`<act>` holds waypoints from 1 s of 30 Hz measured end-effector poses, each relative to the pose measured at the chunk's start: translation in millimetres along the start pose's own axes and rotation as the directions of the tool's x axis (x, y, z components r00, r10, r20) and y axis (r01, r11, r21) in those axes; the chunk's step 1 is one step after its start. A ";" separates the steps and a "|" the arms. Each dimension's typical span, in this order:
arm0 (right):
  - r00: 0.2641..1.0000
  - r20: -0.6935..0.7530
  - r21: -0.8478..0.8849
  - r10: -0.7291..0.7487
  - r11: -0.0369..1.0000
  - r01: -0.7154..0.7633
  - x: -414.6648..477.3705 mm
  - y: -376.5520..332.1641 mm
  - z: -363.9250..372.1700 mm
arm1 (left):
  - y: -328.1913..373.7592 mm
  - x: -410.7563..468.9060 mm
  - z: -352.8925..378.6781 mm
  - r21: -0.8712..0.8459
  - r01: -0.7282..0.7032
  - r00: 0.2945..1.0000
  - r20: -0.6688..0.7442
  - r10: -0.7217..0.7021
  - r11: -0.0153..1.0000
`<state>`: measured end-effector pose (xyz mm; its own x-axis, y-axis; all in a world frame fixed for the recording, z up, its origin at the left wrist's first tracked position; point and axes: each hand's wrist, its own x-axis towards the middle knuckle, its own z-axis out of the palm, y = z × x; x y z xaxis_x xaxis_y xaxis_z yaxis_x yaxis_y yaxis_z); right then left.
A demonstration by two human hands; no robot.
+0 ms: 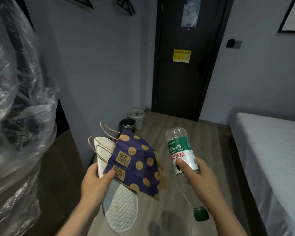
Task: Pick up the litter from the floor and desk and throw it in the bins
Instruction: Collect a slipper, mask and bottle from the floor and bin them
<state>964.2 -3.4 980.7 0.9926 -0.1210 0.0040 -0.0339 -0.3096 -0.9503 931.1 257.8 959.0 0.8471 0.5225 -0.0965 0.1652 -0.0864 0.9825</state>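
**Both hands loaded, bins dead ahead**

The left hand (95,183) pinches a blue polka-dot paper bag (136,160), thumb on its face, with a white slipper (121,208) clamped behind it. The bag's handles fan out toward eleven o'clock. The right hand (199,176) wraps round a clear plastic bottle (180,150), thumb on the label. The bottle is held upside down, with its green cap (201,213) pointing to five o'clock. At twelve o'clock from the bag, a dark bin (126,124) and a white bin (137,116) stand together on the floor (169,126) beside the dark door (186,74). There's a bed (271,150) at three o'clock and crinkled plastic sheeting (15,99) at nine.
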 end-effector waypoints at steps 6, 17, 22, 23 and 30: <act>1.000 0.021 -0.002 0.013 1.000 -0.013 85.8 5.6 -4.8 | 4.5 57.9 45.9 0.017 0.012 0.999 -0.044 -0.011 1.000; 0.997 -0.039 -0.026 0.068 0.997 -0.069 261.7 11.7 45.3 | 6.3 216.8 113.7 -0.041 0.052 0.995 -0.085 -0.055 0.998; 0.995 -0.029 -0.045 0.099 0.994 -0.100 357.8 1.3 93.7 | 14.8 313.3 126.8 -0.049 0.086 0.989 -0.113 -0.091 0.995; 0.994 -0.031 -0.048 0.105 0.993 -0.106 374.7 0.6 101.0 | 17.7 332.1 129.9 -0.042 0.091 0.989 -0.114 -0.095 0.995; 0.989 0.005 -0.066 0.146 0.987 -0.146 480.1 8.7 134.4 | 31.2 442.2 170.8 -0.004 0.089 0.991 -0.102 -0.089 0.996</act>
<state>1456.1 62.5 932.5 0.9775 -0.1607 -0.1365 -0.1858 -0.3504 -0.9180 1397.2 341.3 919.8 0.7734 0.6116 -0.1670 0.2379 -0.0358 0.9706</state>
